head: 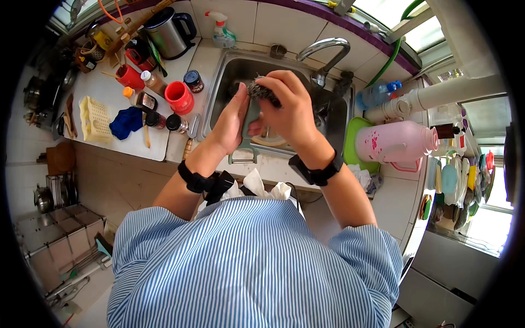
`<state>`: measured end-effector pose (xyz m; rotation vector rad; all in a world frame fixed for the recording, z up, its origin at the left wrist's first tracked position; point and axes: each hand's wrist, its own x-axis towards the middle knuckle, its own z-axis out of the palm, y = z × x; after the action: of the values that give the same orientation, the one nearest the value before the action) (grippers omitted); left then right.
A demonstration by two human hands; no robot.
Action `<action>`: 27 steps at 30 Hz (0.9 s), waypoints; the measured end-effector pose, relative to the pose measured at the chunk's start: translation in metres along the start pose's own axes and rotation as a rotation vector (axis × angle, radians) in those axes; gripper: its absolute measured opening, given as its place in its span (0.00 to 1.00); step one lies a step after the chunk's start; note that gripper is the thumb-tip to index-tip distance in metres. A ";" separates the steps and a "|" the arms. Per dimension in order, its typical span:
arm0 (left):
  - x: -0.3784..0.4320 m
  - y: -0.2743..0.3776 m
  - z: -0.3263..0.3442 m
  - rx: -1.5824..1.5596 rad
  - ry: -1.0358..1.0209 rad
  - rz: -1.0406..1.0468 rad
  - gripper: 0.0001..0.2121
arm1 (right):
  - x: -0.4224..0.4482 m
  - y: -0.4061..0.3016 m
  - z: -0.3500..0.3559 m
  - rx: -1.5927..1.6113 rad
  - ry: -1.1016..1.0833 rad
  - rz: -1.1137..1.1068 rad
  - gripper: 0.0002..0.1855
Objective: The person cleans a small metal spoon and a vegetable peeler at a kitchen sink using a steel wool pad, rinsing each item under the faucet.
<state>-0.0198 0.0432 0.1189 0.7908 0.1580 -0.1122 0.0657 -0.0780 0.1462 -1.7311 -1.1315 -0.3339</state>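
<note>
My right hand [289,106] grips a steel wool scrubber [262,93] above the sink. Opposite it, my left hand [230,125] holds a grey-green plastic item [252,112] upright by its side, with the thumb along its edge. The scrubber is close to the top of this item; whether they touch is hard to tell. Below my hands, a green handle [243,159] lies over the front rim of the stainless steel sink [213,96]; whether it belongs to the held item is unclear. A beige round-edged thing [268,141] shows partly behind my right hand.
A chrome faucet [328,49] arches over the sink's back right. Left are a red cup [179,97], seasoning jars [177,123], a knife [192,129] and an electric kettle [168,35]. A pink thermos [391,141] lies on a green tray [354,123] at right. A spray bottle [222,33] stands behind.
</note>
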 end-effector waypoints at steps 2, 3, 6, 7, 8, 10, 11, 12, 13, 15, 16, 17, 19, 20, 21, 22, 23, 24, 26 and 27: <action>-0.002 0.008 0.021 0.076 0.115 0.098 0.28 | -0.005 -0.015 0.002 0.005 -0.072 -0.179 0.18; -0.002 0.009 0.021 0.113 0.172 0.149 0.28 | -0.013 -0.020 0.005 0.012 -0.123 -0.195 0.18; -0.009 0.003 -0.013 -0.028 -0.007 0.035 0.31 | -0.004 -0.002 0.003 -0.005 -0.067 -0.072 0.20; -0.006 0.001 -0.028 -0.092 -0.209 0.065 0.32 | -0.003 -0.002 0.002 0.008 -0.089 0.001 0.20; -0.006 0.003 -0.018 -0.089 -0.208 0.062 0.32 | -0.007 -0.006 0.004 0.008 -0.086 0.003 0.20; -0.005 0.010 0.001 0.106 0.075 0.134 0.29 | -0.017 -0.017 0.010 0.025 -0.189 -0.213 0.19; -0.007 0.012 0.003 0.161 0.169 0.118 0.26 | -0.016 -0.013 0.008 0.038 -0.216 -0.170 0.19; -0.005 0.008 -0.014 0.186 0.153 0.066 0.22 | -0.013 -0.003 0.008 0.070 -0.161 -0.122 0.20; -0.003 0.003 -0.028 0.094 0.086 0.153 0.19 | -0.012 0.005 0.002 0.041 -0.101 -0.029 0.20; -0.003 0.006 -0.036 0.008 0.026 0.241 0.16 | -0.007 0.008 -0.015 0.049 0.072 0.176 0.17; -0.005 0.009 -0.035 -0.021 0.087 0.372 0.13 | -0.012 0.012 -0.022 0.248 0.135 0.398 0.15; -0.008 0.013 -0.031 -0.050 0.146 0.500 0.10 | -0.019 0.013 -0.029 0.448 0.213 0.532 0.14; -0.008 0.018 -0.024 -0.057 0.130 0.593 0.09 | -0.038 0.025 -0.038 0.644 0.295 0.653 0.13; -0.008 0.019 -0.020 -0.068 0.117 0.679 0.07 | -0.056 0.035 -0.039 0.873 0.383 0.855 0.14; -0.010 0.023 -0.015 -0.090 0.099 0.675 0.05 | -0.073 0.040 -0.038 1.104 0.472 1.056 0.14; -0.009 0.021 -0.013 -0.089 0.091 0.671 0.05 | -0.086 0.040 -0.036 1.157 0.472 1.138 0.14; -0.009 0.020 -0.009 -0.057 0.134 0.709 0.05 | -0.090 0.032 -0.032 1.126 0.471 1.166 0.15; -0.007 0.019 -0.006 -0.026 0.173 0.742 0.05 | -0.092 0.021 -0.026 1.092 0.477 1.194 0.16; -0.001 0.012 -0.005 -0.073 0.154 0.749 0.07 | -0.083 -0.005 -0.013 0.902 0.472 1.003 0.19; 0.001 0.009 -0.004 -0.115 0.167 0.737 0.07 | -0.077 -0.012 -0.014 0.996 0.437 1.020 0.21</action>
<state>-0.0174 0.0519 0.1219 0.7016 0.0230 0.6557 0.0196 -0.1297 0.1079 -1.0308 0.0536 0.4216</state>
